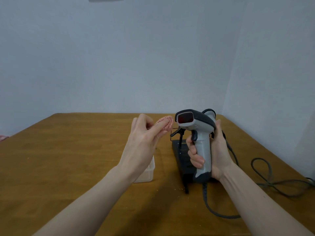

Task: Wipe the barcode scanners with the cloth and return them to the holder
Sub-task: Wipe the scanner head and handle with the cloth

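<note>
My right hand grips the handle of a grey and black barcode scanner, held upright above the table with its red window facing left. A folded pink cloth is pinched in my left hand, just left of the scanner's window and a small gap away from it. The black holder stands on the table behind and below the scanner, its clip arm poking out to the left. A second scanner's head shows partly behind the held one.
A clear plastic container sits on the wooden table under my left wrist. Grey cables loop over the table at right, and the scanner's own cord trails down front. Walls close the back and right.
</note>
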